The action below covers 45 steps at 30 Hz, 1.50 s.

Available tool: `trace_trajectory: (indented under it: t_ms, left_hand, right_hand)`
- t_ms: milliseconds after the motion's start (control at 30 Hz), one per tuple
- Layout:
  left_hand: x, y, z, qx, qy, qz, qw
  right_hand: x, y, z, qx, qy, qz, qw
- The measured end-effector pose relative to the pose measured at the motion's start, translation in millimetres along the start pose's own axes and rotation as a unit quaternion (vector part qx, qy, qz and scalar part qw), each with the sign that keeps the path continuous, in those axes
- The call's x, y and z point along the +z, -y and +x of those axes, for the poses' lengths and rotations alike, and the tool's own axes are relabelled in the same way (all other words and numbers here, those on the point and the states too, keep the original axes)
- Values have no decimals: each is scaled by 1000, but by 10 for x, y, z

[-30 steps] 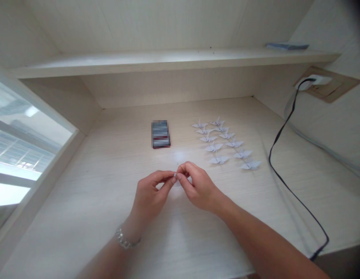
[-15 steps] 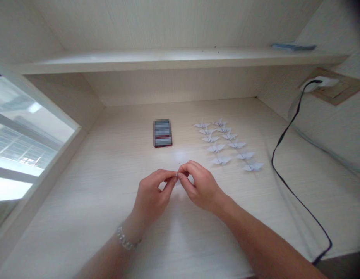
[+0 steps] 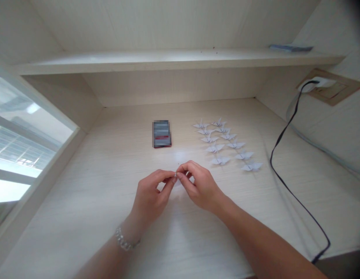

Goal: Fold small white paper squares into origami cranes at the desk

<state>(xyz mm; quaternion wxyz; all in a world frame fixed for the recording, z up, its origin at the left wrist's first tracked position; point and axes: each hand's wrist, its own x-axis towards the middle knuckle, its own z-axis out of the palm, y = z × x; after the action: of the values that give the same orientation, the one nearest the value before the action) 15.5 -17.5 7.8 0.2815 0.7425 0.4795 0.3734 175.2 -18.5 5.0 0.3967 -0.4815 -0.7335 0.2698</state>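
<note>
Fingers (image 3: 184, 169) of the left hand (image 3: 149, 193) and right hand (image 3: 199, 186) pinch a tiny folded white paper (image 3: 176, 175) between them, mid-surface (image 3: 110, 174), below a blurred packet (image 3: 162, 134), with two rows of paper cranes (image 3: 223, 145) to the right.

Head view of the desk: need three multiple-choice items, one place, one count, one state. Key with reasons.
1. Where is the pixelated pack relative to the paper cranes?
A) Left of them
B) Right of them
C) Up on the shelf

2. How many paper cranes are on the desk?
A) 7
B) 11
C) 16

3. How are the left hand and right hand placed?
A) Flat on the desk
B) Far apart
C) Fingers of both meet on a small paper

1: A, the pack lies left of both rows.
2: B, five in one row, six in the other.
3: C, both hands pinch the paper together.
</note>
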Motion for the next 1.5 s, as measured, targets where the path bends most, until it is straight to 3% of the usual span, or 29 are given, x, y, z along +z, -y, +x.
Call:
trace_trajectory:
  t_ms: [667,967,1133,1367,1500]
  left_hand:
    - [10,44,-5,-41,36,-70,996]
    - [0,16,3,-53,39,-86,994]
    - [17,17,5,-98,45,-132,985]
    - [8,61,30,-136,-4,-189,972]
    - [4,62,34,-134,-7,-188,973]
  right_hand:
    - [-40,1,41,127,35,188,973]
    - [-15,-5,53,132,39,202,970]
    - [-3,-27,47,136,28,206,969]
    - [11,-47,27,155,69,275,946]
    - [21,-33,17,159,68,254,952]
